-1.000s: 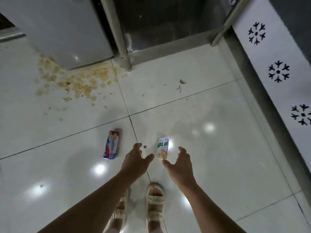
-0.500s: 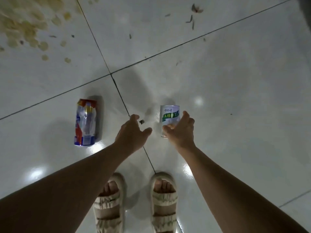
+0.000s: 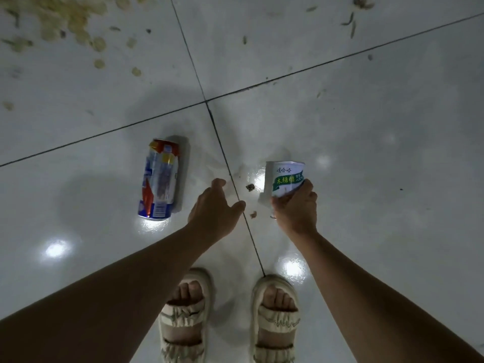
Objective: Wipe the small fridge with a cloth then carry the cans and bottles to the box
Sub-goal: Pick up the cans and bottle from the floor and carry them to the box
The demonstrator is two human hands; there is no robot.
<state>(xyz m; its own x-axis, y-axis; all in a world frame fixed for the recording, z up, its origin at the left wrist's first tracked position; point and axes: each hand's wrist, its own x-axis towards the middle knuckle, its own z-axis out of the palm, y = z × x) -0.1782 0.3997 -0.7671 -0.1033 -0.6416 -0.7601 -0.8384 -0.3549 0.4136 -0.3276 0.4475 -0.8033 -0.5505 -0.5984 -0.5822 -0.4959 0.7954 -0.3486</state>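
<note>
Fingers of the right hand (image 3: 295,208) curl round the lower end of a white can (image 3: 284,178) with a green band of Chinese lettering. Left hand (image 3: 215,208) hovers, fingers loosely spread, beside a second red-and-blue can (image 3: 159,180) lying on the tiled floor (image 3: 379,153); its writing is unreadable.

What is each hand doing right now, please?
Left hand: open, holding nothing.
Right hand: gripping the white can.

Glossy white tiled floor (image 3: 366,132), yellowish stains (image 3: 65,19), light reflections.
</note>
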